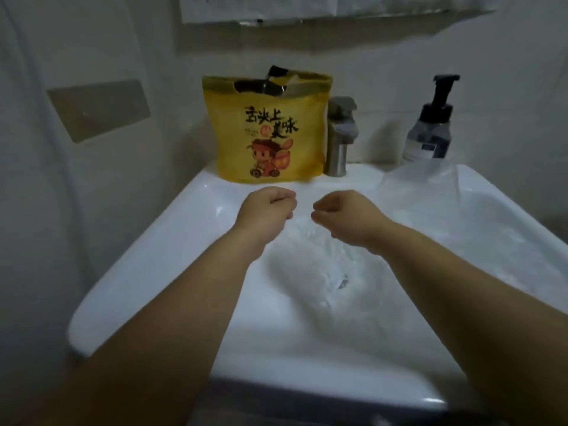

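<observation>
My left hand (267, 207) and my right hand (341, 215) are held side by side over the back of a white sink (172, 229), a small gap between them. Both have their fingers curled and pinched. A thin, wrinkled clear plastic bag (310, 265) hangs below them into the basin, and each hand seems to pinch its top edge. The film is nearly see-through and blurred, so its outline is faint. More clear plastic (427, 186) lies over the sink's back right rim.
A yellow snack bag (270, 130) with a torn-open top stands on the sink's back ledge. A steel tap (339, 139) is right of it, and a pump soap bottle (430, 127) at the far right. White tiled wall behind, with a towel above.
</observation>
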The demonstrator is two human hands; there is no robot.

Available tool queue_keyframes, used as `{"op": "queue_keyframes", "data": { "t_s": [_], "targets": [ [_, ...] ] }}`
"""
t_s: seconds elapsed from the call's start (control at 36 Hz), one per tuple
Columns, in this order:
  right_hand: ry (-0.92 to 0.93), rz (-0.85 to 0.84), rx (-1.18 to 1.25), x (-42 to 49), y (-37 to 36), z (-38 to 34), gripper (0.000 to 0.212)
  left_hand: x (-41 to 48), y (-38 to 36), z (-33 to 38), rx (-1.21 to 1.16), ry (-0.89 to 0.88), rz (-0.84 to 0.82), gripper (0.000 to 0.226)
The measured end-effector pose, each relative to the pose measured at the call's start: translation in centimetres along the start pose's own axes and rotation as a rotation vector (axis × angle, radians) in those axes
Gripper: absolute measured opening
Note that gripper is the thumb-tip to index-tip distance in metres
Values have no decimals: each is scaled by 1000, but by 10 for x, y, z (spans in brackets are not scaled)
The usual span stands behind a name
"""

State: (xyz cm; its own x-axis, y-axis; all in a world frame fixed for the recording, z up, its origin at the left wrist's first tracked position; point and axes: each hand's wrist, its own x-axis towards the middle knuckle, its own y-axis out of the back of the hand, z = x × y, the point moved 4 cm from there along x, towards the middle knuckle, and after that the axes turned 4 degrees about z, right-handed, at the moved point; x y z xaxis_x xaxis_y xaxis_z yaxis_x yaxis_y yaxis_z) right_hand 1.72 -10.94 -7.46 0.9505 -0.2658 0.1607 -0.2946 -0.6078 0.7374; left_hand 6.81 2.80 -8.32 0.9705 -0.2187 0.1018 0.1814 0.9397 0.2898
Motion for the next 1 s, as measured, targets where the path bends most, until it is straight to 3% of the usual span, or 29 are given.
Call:
{"op": "queue_keyframes", "data": {
  "t_s": [0.17, 0.28, 0.36, 0.42, 0.47, 0.53, 0.67, 0.75, 0.89, 1.0],
  "targets": [
    [-96, -270, -259, -8, -46, 54, 90, -2, -4, -34, 349, -17, -87, 24],
    [-175, -386, -313, -7, -65, 73, 109, 1, -2, -52, 674, -10, -197, 30],
    [-174, -490, -476, -11, -75, 85, 99, 4, -4, -55, 727, -2, -236, 32],
    [-133, -531, -599, -14, -77, 86, 69, 7, -6, -55, 686, 15, -238, 32],
    [-81, -457, -625, -7, -73, 79, 35, 8, -6, -55, 610, 51, -244, 33],
    [-113, -343, -446, 1, -66, 72, 12, 8, -4, -55, 532, 110, -251, 40],
    [-321, -251, 386, 1, -49, 53, 27, 5, -5, -49, 225, 209, -293, 77],
    [-353, -271, 733, 0, -38, 42, 25, 2, -10, -44, 24, 202, -320, 76],
    [-394, -169, 882, -1, -28, 38, 21, 4, 0, -32, -19, 85, -74, 2],
    [-443, 8, 767, -2, -20, 46, 19, 2, 11, -30, 17, 133, 72, 19]
  ]
}}
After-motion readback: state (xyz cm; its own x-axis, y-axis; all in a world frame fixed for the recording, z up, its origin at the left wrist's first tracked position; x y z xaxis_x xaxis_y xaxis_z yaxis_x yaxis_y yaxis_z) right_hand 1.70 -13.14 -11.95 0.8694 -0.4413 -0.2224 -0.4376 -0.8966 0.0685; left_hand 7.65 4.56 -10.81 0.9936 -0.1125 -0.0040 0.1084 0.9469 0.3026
